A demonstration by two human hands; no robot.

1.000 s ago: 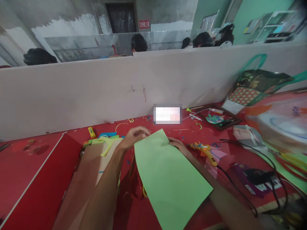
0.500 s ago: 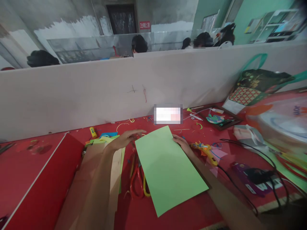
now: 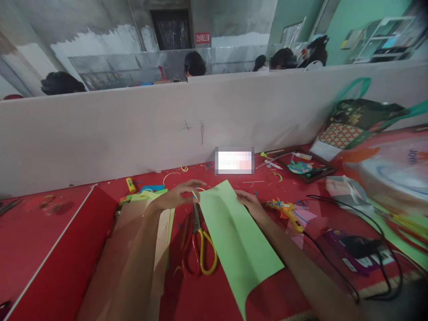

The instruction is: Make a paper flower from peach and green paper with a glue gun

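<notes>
A sheet of light green paper (image 3: 237,236) hangs curved between my two hands above the red table. My left hand (image 3: 177,196) pinches its upper left corner between thumb and fingers. At the upper right edge my right hand (image 3: 250,204) grips the sheet, its thumb partly hidden. Scissors (image 3: 201,254) with one red and one yellow handle lie on the table just left of the paper; the blade tips run under my left hand. Beneath my left forearm is a stack of brown cardboard and coloured sheets (image 3: 163,249).
A yellow glue gun (image 3: 290,216) with a black cord lies right of my right forearm. Further right are a purple box (image 3: 354,254) and bags (image 3: 354,129). A dark tray (image 3: 327,171) stands behind them. A red panel (image 3: 67,249) borders the left; a white partition (image 3: 133,129) closes the back.
The paper has gone from nearly flat to bent, its near end curling and its left edge shifted right. More of the scissors shows. My left hand has closed on the corner.
</notes>
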